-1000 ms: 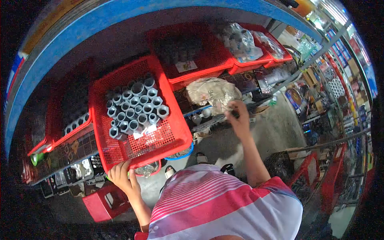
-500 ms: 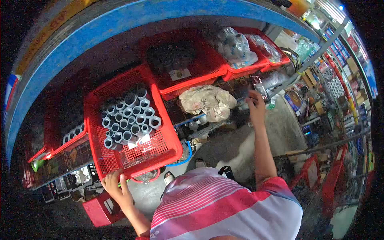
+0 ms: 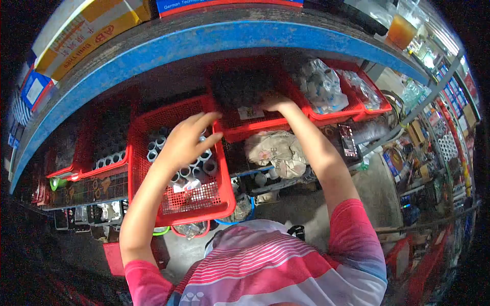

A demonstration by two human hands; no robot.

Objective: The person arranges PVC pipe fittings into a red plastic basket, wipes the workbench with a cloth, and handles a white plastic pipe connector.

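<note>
In the head view, I see the left hand above the near basket, a red one full of holes. Its fingers are spread and loose, not curled around a thing. The fingertips are by the basket's right edge, but I can't tell if they touch it. Grey pipes stand close together in that basket, with their round ends up, and the hand hides some of them. A bit of white paper lies against the front pipes.

The right hand is down in the middle basket, just beside a white card. It's too dark in there for me to tell if the fingers grip anything.

A pale cloth bag sits below the middle basket, near the right arm. To the right, a clear bag fills another red basket. Over it all runs a blue shelf edge.
</note>
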